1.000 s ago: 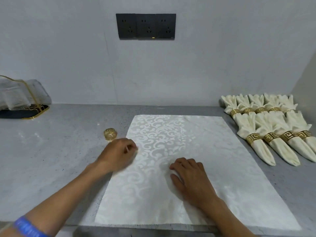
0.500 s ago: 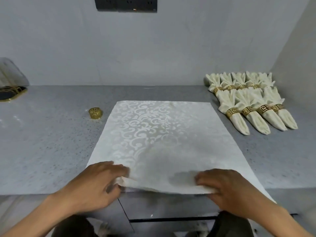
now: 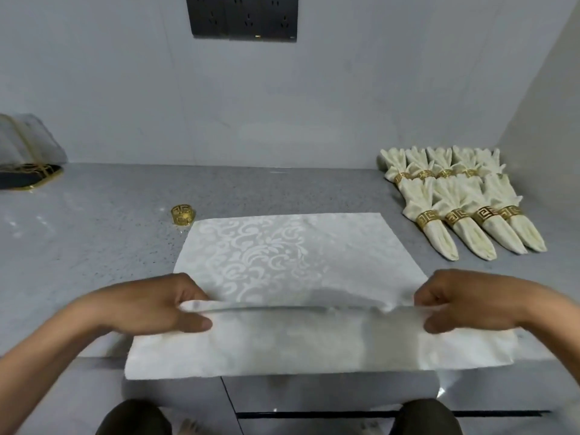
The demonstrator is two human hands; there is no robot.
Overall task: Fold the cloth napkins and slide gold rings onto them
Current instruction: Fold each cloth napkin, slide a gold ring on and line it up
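Both hands pinch a raised fold in the white napkin [image 3: 282, 255]: left hand [image 3: 157, 304] in a closed grip at 9 o'clock, right hand [image 3: 464, 301] at 3. The napkin lies mid-tabletop [image 3: 94, 246], its near edge overhanging. A loose gold ring [image 3: 182, 215] sits at 11 o'clock, ringed napkins [image 3: 455, 199] at 2.

Left hand [image 3: 157, 304]: bare, no glove, no ring visible; left forearm [image 3: 47, 343]: bare as far as the frame edge, no sleeve, no watch or band in view. Right hand [image 3: 464, 301]: bare, no glove, no ring visible; right forearm [image 3: 552, 334]: bare to the frame edge, no sleeve seen. Knees [image 3: 133, 417]: two rounded dark shapes at the bottom edge, clad in dark fabric; garment type and exact colour not determinable.
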